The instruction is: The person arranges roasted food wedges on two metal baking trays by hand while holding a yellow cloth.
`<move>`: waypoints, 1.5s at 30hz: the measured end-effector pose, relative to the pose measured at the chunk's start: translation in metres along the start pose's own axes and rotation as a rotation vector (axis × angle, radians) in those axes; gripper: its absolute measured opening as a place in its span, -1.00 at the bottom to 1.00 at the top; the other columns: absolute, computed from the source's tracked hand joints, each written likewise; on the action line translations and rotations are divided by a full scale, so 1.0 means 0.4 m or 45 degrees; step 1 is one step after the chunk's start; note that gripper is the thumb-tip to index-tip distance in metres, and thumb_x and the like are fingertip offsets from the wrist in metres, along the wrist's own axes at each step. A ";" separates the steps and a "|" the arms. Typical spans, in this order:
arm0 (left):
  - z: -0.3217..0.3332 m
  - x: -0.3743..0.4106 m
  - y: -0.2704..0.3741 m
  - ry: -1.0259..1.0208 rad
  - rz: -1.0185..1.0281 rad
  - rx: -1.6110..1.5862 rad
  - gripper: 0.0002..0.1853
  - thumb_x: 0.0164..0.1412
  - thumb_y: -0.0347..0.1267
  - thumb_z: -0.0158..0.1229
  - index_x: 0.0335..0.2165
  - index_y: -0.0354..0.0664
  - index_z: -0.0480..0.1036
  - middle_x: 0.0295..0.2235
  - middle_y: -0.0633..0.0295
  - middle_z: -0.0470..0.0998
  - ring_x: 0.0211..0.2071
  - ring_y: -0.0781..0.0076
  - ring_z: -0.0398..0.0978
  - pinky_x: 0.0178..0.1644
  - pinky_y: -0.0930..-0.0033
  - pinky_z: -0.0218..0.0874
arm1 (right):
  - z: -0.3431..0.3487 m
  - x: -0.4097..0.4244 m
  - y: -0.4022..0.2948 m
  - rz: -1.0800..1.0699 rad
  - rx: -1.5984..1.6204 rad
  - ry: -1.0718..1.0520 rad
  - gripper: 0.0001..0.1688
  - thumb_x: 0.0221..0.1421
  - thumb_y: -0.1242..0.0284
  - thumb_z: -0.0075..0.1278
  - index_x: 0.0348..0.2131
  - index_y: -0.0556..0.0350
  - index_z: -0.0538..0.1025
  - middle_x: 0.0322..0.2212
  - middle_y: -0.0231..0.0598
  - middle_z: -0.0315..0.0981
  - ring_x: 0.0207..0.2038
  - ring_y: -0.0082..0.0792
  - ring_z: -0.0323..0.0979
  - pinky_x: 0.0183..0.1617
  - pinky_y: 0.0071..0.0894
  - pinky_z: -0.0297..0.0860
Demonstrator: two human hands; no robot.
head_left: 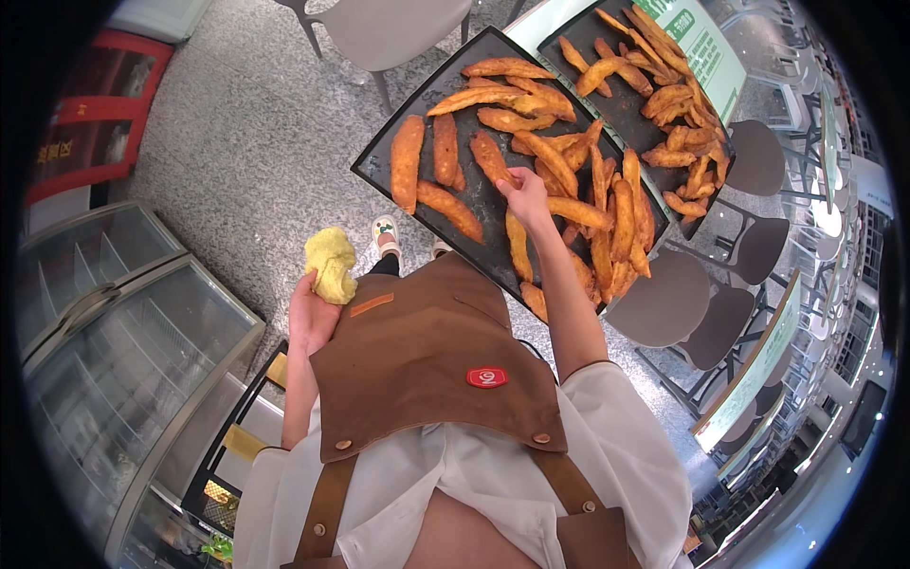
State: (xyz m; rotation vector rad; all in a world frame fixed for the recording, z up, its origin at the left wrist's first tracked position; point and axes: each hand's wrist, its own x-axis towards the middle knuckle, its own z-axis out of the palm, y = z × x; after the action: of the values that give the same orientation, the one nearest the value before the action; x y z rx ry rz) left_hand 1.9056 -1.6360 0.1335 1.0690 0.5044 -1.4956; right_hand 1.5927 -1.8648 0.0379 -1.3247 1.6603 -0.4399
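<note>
A yellow cloth (331,264) is bunched in my left hand (313,313), held low beside the brown apron (434,355). My right hand (525,195) grips the near end of an orange-brown fried piece (489,155), perhaps a sweet potato or dough stick, over a black rectangular tray (370,158). Many similar pieces lie on that tray, spread singly on its left and heaped on its right, such as a long piece (407,163) near the left corner. Beyond it, a second black tray (551,48) holds more of these pieces, mostly piled along its far side.
Grey chairs (657,295) and tables (753,363) stand to the right, another grey chair (391,32) at the top. A glass-doored display fridge (142,320) is on the left, with a red-framed cabinet (99,107) above it. Speckled floor (234,121) shows between.
</note>
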 end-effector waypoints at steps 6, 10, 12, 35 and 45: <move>0.007 -0.009 0.001 0.063 0.017 0.014 -0.55 0.30 -0.29 -0.19 0.08 -0.33 0.16 0.03 0.06 0.35 0.04 0.15 0.31 0.18 0.12 0.10 | -0.022 -0.030 0.046 -0.072 0.048 -0.140 -0.61 -0.06 0.39 0.19 -0.22 0.22 0.49 -0.37 -0.18 0.50 -0.30 -0.33 0.47 -0.19 -0.39 0.37; -0.009 -0.015 0.000 0.052 0.026 -0.032 -0.55 0.30 -0.30 -0.18 0.08 -0.33 0.15 0.03 0.06 0.35 0.05 0.16 0.31 0.18 0.12 0.09 | -0.065 -0.047 -0.007 -0.405 -0.225 -0.066 -0.61 -0.08 0.36 0.19 -0.23 0.20 0.49 -0.36 -0.15 0.47 -0.29 -0.19 0.44 -0.18 -0.26 0.36; -0.015 -0.021 -0.003 0.037 0.026 -0.042 -0.54 0.30 -0.30 -0.18 0.09 -0.33 0.14 0.03 0.05 0.34 0.05 0.16 0.31 0.19 0.12 0.09 | -0.104 0.019 -0.008 -0.570 -0.337 0.148 -0.63 -0.08 0.39 0.17 -0.25 0.20 0.49 -0.32 -0.09 0.44 -0.21 -0.05 0.40 -0.13 -0.18 0.32; -0.046 -0.037 -0.014 0.098 0.064 -0.116 -0.53 0.30 -0.29 -0.20 0.11 -0.32 0.12 0.05 0.03 0.33 0.05 0.13 0.32 0.17 0.11 0.12 | -0.201 -0.063 -0.176 -0.274 0.563 -0.095 -0.50 -0.08 0.67 0.11 -0.09 0.13 0.35 -0.20 -0.30 0.36 -0.22 -0.46 0.40 -0.12 -0.54 0.33; -0.053 -0.037 -0.010 0.116 0.058 -0.100 -0.53 0.31 -0.29 -0.21 0.10 -0.32 0.13 0.04 0.03 0.33 0.04 0.14 0.32 0.16 0.13 0.12 | -0.066 -0.075 0.003 -0.131 0.110 -0.140 -0.49 -0.12 0.49 0.21 -0.16 0.23 0.34 -0.33 -0.25 0.39 -0.26 -0.41 0.41 -0.17 -0.47 0.36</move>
State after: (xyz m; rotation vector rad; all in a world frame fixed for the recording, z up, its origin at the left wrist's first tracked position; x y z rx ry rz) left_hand 1.9077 -1.6099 0.1347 1.0834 0.5940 -1.3811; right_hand 1.5696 -1.8444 0.0633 -1.3500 1.4718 -0.4857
